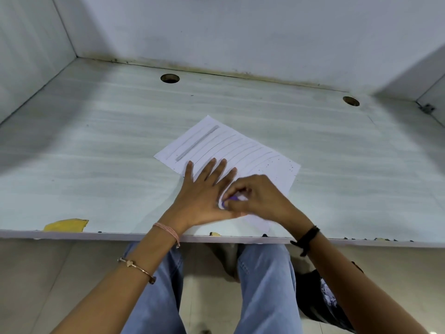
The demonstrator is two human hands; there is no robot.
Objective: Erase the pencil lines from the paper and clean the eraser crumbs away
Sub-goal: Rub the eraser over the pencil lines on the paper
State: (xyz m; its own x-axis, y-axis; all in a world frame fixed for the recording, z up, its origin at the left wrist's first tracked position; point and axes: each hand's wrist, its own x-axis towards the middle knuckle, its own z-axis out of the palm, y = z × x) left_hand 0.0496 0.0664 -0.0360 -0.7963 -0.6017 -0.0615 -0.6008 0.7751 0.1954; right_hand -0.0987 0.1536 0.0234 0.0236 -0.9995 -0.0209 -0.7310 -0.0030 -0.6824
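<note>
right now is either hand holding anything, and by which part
The right hand pinches a purple eraser by its upper end, its lower tip on the paper. The left hand holds nothing; it lies flat on the paper.

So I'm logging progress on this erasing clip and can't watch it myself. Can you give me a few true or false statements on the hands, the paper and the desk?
1. The left hand lies flat on the paper, fingers spread. True.
2. The right hand holds a purple eraser against the sheet. True.
3. All the pencil lines are gone. False: many lines still cross the far part of the sheet.
4. Dark crumbs dot the paper's right side. True.
5. The paper hangs over the desk edge. False: it lies wholly on the desk.
</note>
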